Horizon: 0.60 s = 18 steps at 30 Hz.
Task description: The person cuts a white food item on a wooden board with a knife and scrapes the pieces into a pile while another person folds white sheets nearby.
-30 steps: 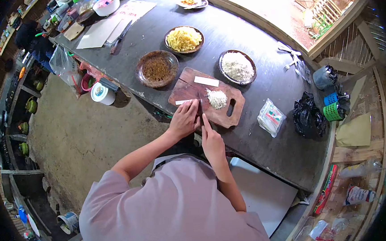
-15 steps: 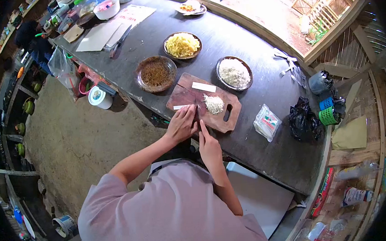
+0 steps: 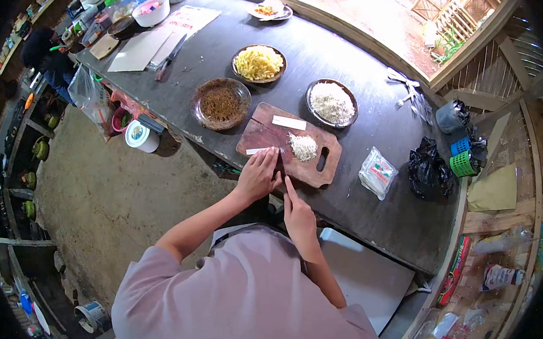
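Observation:
A wooden cutting board (image 3: 309,173) lies at the table's near edge, with a white strip (image 3: 289,123) and a pile of thin white shreds (image 3: 303,147) on it. My left hand (image 3: 259,173) presses with closed fingers on a second white strip (image 3: 255,151) at the board's left. My right hand (image 3: 299,213) is at the board's near edge, its index finger stretched along a knife whose blade is barely visible between the hands. Behind the board are a bowl of brown crumbs (image 3: 220,104), a bowl of yellow pieces (image 3: 259,64) and a bowl of whitish shreds (image 3: 331,103).
A plastic packet (image 3: 378,173) and a black bag (image 3: 429,168) lie to the right. Forks and tongs (image 3: 410,93) are at the back right. Another knife (image 3: 170,58) rests near cardboard (image 3: 139,53) at the left. A person (image 3: 50,62) is at the far left.
The view has shifted slightly. My right hand has moved a little down, away from the board. Outside, the walking legs have moved. My left hand keeps its place on the strip.

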Tool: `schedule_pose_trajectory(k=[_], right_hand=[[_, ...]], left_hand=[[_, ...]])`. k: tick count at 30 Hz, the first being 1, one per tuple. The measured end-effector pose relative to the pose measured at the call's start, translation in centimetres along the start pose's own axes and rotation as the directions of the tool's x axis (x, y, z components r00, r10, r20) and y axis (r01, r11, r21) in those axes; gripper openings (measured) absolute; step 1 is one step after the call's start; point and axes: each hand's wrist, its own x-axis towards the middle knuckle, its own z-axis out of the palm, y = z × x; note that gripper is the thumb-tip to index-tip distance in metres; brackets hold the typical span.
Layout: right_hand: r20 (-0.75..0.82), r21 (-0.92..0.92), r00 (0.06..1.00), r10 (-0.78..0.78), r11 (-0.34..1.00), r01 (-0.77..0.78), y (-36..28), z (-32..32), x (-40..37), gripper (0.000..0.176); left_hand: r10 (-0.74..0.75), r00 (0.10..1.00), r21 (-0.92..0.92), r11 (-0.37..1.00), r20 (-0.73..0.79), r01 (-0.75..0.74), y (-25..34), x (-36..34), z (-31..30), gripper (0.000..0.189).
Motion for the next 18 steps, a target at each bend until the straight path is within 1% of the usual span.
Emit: schedule_pose_trajectory(k=[2,4,5,9,11,12,14,18], right_hand=[[-0.011,-0.013,1.000,-0.010,1.000,0.010,0.5,-0.2,-0.4,0.050],[-0.001,0.041,1.000,0.012,0.999,-0.012,0.5,-0.4,-0.1,0.049],[-0.018,0.070,1.000,-0.008,0.998,0.010,0.2,-0.3,0.8,0.048],[-0.008,0.026,1.000,-0.015,1.000,0.015,-0.1,0.4,2.4,0.049],[0.017,0.027,1.000,-0.003,1.000,0.002,-0.2,-0.2,1.3,0.049],[0.019,0.026,1.000,-0.006,1.000,0.005,-0.1,-0.5,0.7,0.049],[0.027,0.006,0.999,0.024,1.000,-0.024,0.0,-1.0,-0.5,0.050],[0.025,0.035,0.999,0.020,0.999,-0.021,0.0,-0.3,0.9,0.049]], left_hand=[[0.008,1.000,-0.055,0.998,-0.002,-0.009,0.2,0.1,-0.5,0.068],[0.001,1.000,-0.061,0.998,-0.002,-0.002,0.3,-0.1,-0.4,0.068],[-0.003,1.000,-0.059,0.998,-0.014,0.002,0.4,0.1,-0.4,0.068],[0.006,0.999,-0.044,0.999,-0.053,-0.008,0.0,0.1,0.3,0.067],[-0.043,0.999,-0.136,0.990,-0.007,0.041,0.0,0.2,0.0,0.065],[-0.046,0.999,-0.135,0.990,-0.008,0.045,0.0,0.3,-0.3,0.065],[-0.020,0.999,-0.142,0.990,-0.049,0.013,0.1,0.2,-0.8,0.063],[-0.014,0.998,-0.143,0.990,-0.055,0.006,0.1,-0.1,-0.3,0.062]])
